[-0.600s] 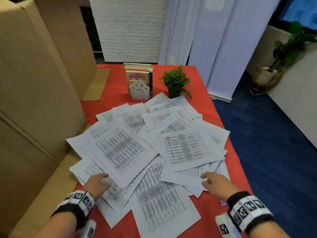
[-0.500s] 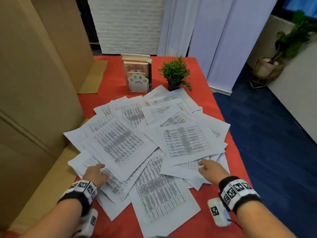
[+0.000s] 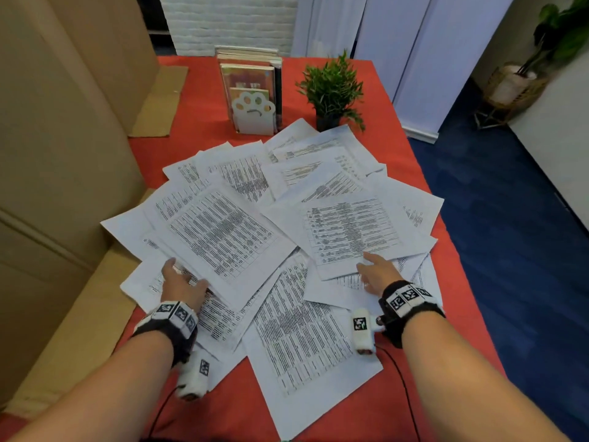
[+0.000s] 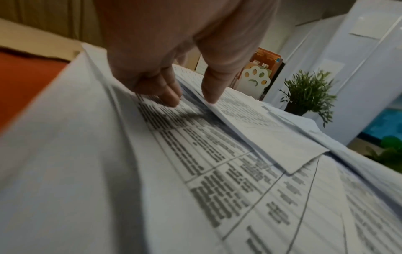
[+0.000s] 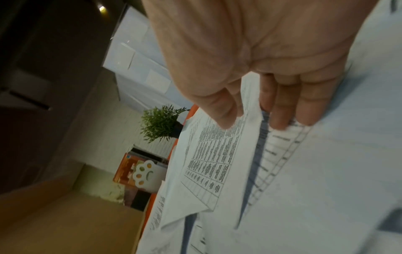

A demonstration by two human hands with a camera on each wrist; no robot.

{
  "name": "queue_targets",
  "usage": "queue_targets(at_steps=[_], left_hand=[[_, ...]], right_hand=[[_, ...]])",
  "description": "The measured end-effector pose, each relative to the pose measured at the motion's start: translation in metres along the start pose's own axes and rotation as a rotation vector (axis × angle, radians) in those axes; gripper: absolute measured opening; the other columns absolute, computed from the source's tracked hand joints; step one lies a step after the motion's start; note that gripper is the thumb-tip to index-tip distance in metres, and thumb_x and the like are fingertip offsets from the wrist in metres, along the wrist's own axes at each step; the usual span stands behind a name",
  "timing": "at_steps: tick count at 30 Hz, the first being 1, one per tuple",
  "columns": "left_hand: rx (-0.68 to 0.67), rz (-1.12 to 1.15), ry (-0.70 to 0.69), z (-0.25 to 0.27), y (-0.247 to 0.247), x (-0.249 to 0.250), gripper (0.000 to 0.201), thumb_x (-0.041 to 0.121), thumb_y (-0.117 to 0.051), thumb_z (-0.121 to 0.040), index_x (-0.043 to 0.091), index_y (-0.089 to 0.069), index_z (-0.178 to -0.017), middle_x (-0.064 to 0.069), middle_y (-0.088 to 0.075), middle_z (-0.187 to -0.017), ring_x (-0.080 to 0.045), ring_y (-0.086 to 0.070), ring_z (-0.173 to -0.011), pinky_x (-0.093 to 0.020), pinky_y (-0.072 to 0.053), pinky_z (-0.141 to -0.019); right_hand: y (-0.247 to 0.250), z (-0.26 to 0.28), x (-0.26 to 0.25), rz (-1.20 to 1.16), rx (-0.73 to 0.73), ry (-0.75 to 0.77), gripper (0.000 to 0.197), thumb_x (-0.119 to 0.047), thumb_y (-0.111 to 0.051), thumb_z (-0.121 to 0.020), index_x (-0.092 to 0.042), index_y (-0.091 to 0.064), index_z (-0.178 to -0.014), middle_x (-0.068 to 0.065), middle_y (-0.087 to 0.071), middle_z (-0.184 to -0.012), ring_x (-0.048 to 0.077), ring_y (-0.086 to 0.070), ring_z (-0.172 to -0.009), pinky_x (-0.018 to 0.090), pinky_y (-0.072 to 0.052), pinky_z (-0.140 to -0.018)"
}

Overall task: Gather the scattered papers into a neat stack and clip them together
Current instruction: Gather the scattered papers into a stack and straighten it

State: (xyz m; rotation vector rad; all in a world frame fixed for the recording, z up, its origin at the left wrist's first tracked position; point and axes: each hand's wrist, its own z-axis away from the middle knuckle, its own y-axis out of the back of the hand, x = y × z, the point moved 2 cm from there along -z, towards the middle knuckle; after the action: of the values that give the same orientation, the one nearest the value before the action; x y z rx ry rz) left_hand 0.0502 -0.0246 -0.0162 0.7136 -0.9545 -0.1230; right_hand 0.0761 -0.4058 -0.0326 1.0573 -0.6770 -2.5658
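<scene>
Several printed paper sheets (image 3: 296, 333) lie scattered and overlapping on the red table (image 3: 204, 129). My left hand (image 3: 183, 283) is at the near-left edge of a large tilted sheet (image 3: 220, 234). In the left wrist view its thumb (image 4: 214, 92) sits on that sheet's raised edge (image 4: 243, 113), with the fingers (image 4: 169, 94) curled just below it. My right hand (image 3: 377, 272) pinches the near edge of another sheet (image 3: 347, 228). In the right wrist view its thumb (image 5: 219, 110) is on top of that sheet (image 5: 217, 154) and its fingers (image 5: 289, 106) underneath. No clip is in view.
A paw-shaped bookend with books (image 3: 253, 113) and a small potted plant (image 3: 333, 87) stand at the back of the table. Large cardboard boxes (image 3: 63, 154) crowd the left side. The table's right edge drops to blue floor (image 3: 510, 250).
Both hands have slid forward over the papers. The right hand now has a sheet's edge between thumb and fingers, and the left hand has reached the edge of the large tilted sheet.
</scene>
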Motion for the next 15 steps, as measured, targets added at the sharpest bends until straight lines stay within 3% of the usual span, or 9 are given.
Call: queue_targets(at_steps=[2, 3, 5, 7, 9, 10, 13, 14, 15], left_hand=[[0.019, 0.073, -0.004, 0.002, -0.003, 0.007, 0.072, 0.004, -0.062, -0.086, 0.018, -0.024, -0.145, -0.019, -0.055, -0.128, -0.037, -0.055, -0.115, -0.037, -0.041, -0.091], [0.024, 0.067, -0.016, 0.001, -0.003, 0.009, 0.066, 0.005, -0.062, -0.085, 0.017, -0.032, -0.142, -0.018, -0.057, -0.126, -0.035, -0.056, -0.110, -0.035, -0.041, -0.088], [0.045, 0.051, -0.041, -0.003, -0.001, 0.011, 0.052, 0.012, -0.067, -0.082, 0.013, -0.051, -0.131, -0.015, -0.062, -0.118, -0.029, -0.059, -0.097, -0.034, -0.045, -0.088], [0.084, 0.076, -0.045, -0.007, 0.006, 0.009, 0.043, 0.014, -0.069, -0.080, 0.011, -0.059, -0.121, -0.008, -0.063, -0.103, -0.028, -0.060, -0.093, -0.031, -0.046, -0.084], [0.134, 0.095, -0.019, -0.008, 0.014, 0.006, 0.044, 0.009, -0.066, -0.080, 0.011, -0.057, -0.123, -0.005, -0.057, -0.098, -0.030, -0.060, -0.097, -0.030, -0.043, -0.083], [0.150, 0.106, 0.003, -0.008, 0.018, 0.004, 0.050, 0.005, -0.063, -0.081, 0.010, -0.051, -0.130, -0.004, -0.055, -0.101, -0.031, -0.059, -0.101, -0.030, -0.042, -0.084], [0.141, 0.222, 0.159, -0.009, 0.030, -0.012, 0.079, -0.003, -0.054, -0.082, 0.013, -0.014, -0.148, -0.010, -0.057, -0.122, -0.032, -0.054, -0.112, -0.038, -0.043, -0.097], [0.129, 0.207, 0.213, -0.007, 0.033, -0.020, 0.078, -0.004, -0.052, -0.082, 0.011, -0.012, -0.148, -0.014, -0.055, -0.127, -0.035, -0.053, -0.116, -0.042, -0.042, -0.100], [0.109, 0.145, 0.248, -0.005, 0.036, -0.029, 0.069, -0.004, -0.051, -0.081, 0.007, -0.024, -0.144, -0.019, -0.056, -0.128, -0.038, -0.055, -0.112, -0.043, -0.044, -0.097]], right_hand=[[0.001, -0.005, -0.005, 0.018, 0.051, 0.035, 0.035, -0.010, -0.050, -0.090, -0.008, -0.052, -0.124, 0.009, -0.055, -0.094, 0.024, -0.056, -0.105, 0.030, -0.041, -0.071], [0.004, -0.004, -0.009, 0.064, 0.088, 0.048, 0.026, -0.007, -0.047, -0.090, -0.007, -0.057, -0.114, 0.010, -0.056, -0.092, 0.021, -0.055, -0.098, 0.024, -0.039, -0.069], [0.012, 0.003, -0.021, -0.002, 0.231, 0.107, 0.014, -0.008, -0.049, -0.087, -0.013, -0.061, -0.081, 0.011, -0.058, -0.083, 0.021, -0.053, -0.082, 0.023, -0.040, -0.067], [0.022, 0.000, -0.020, -0.133, 0.418, 0.093, 0.017, -0.005, -0.052, -0.083, -0.009, -0.058, -0.069, 0.013, -0.057, -0.072, 0.023, -0.050, -0.072, 0.023, -0.039, -0.056], [0.032, 0.000, -0.019, -0.207, 0.511, 0.122, 0.016, 0.003, -0.051, -0.081, -0.003, -0.063, -0.090, 0.020, -0.063, -0.092, 0.024, -0.053, -0.078, 0.022, -0.038, -0.062], [0.035, -0.002, -0.018, -0.260, 0.529, 0.139, 0.027, 0.006, -0.050, -0.081, -0.002, -0.059, -0.105, 0.021, -0.061, -0.107, 0.024, -0.054, -0.085, 0.024, -0.038, -0.069], [0.034, -0.003, -0.022, -0.420, 0.507, 0.121, 0.063, 0.010, -0.045, -0.082, -0.012, -0.031, -0.139, 0.016, -0.048, -0.134, 0.031, -0.052, -0.116, 0.030, -0.042, -0.087], [0.030, -0.005, -0.022, -0.450, 0.483, 0.094, 0.071, 0.010, -0.044, -0.082, -0.016, -0.022, -0.145, 0.014, -0.046, -0.137, 0.032, -0.049, -0.122, 0.034, -0.042, -0.093], [0.026, -0.008, -0.023, -0.449, 0.454, 0.043, 0.074, 0.010, -0.043, -0.083, -0.016, -0.017, -0.147, 0.015, -0.045, -0.139, 0.033, -0.047, -0.125, 0.037, -0.041, -0.097]])
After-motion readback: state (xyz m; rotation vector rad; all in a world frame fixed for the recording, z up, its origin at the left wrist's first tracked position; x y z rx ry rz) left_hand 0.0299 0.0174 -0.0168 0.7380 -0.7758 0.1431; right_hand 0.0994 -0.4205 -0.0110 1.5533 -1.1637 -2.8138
